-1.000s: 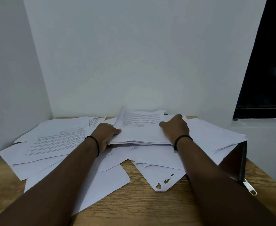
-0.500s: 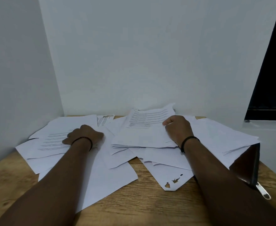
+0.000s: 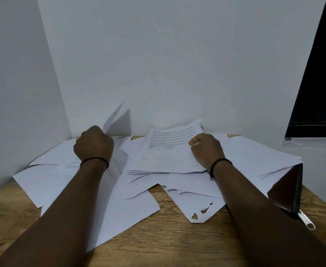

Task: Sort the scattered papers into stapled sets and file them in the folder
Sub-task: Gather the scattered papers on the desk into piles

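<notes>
The left hand (image 3: 93, 145) is curled into a fist round a sheet (image 3: 114, 120), which it holds lifted so that the sheet's far end stands up against the wall (image 3: 177, 64); the raised part is blurred. A dark band (image 3: 94, 160) circles that wrist.

The right hand (image 3: 206, 151) rests on a stack (image 3: 164, 160) of papers at the middle of the tabletop (image 3: 168, 237), fingers curled and thumb pointing left along the top page. Whether it pinches the stack's edge or only presses on it cannot be told. This wrist wears a black band (image 3: 219, 163) too.

The stack's top page carries several lines of printed text in its upper half (far too small to read; no heading, logo or brand can be made out). A second printed page (image 3: 122, 141) shows just right of the left fist, its lines equally illegible.

Loose papers (image 3: 48, 176) lie scattered and overlapping from the left corner across to the right edge. One sheet (image 3: 198, 209) near the front has ragged holes torn at its corner.

The folder (image 3: 287, 189), dark with a zip, lies at the right of the tabletop, partly under papers, with its metal zip pull (image 3: 306, 220) hanging at the near corner. No label shows on it.
</notes>
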